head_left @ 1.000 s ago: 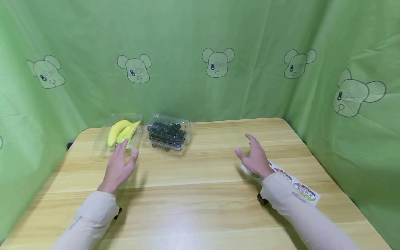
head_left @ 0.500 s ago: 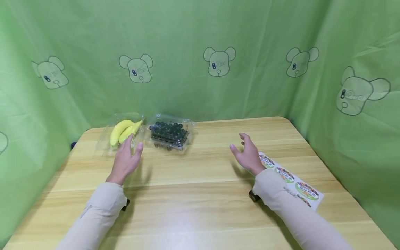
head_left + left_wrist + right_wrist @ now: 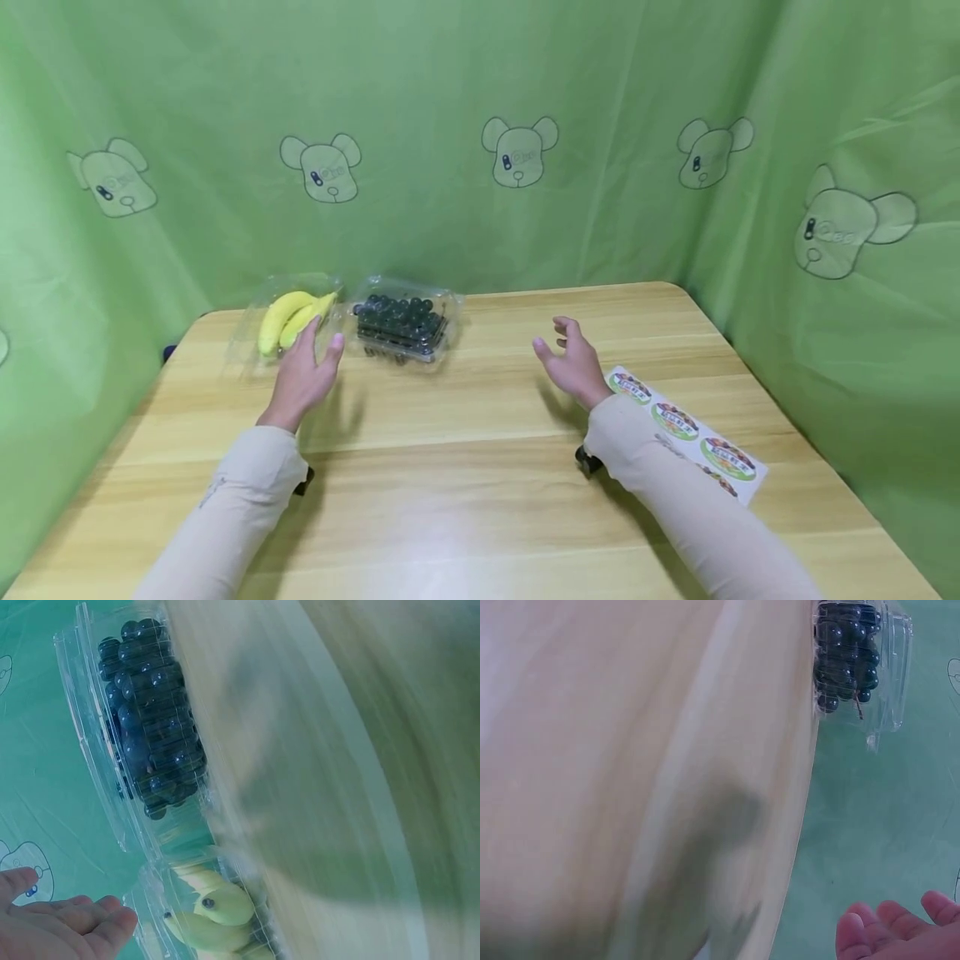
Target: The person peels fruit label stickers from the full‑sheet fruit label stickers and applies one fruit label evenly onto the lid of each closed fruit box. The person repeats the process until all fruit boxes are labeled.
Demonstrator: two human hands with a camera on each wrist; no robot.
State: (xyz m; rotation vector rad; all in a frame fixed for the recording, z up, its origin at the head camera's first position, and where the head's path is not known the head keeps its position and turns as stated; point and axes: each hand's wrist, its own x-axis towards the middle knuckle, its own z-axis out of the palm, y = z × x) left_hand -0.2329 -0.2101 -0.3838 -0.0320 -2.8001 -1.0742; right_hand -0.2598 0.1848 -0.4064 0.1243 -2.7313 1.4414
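Observation:
My left hand [image 3: 303, 379] hovers above the table just in front of the bananas, thumb apart from the relaxed fingers, holding nothing. Yellow bananas [image 3: 281, 321] lie in a clear plastic box [image 3: 243, 346] at the back left. Beside it stands a second clear plastic box [image 3: 452, 312] with dark grapes [image 3: 401, 315] inside. To the right, my right hand [image 3: 576, 364] is held over the table with fingers loosely bent and nothing in it. A sheet of round fruit stickers [image 3: 693, 429] lies beside the right forearm, which hides part of it.
The wooden table [image 3: 450, 492] has rounded back corners. A green curtain [image 3: 420, 225] printed with bear heads closes off the back and both sides. Dark wrist cameras [image 3: 587, 461] sit under both cuffs.
My right hand has moved left, away from the sticker sheet, uncovering more of it. The left hand has shifted slightly right. Boxes and stickers have stayed in place.

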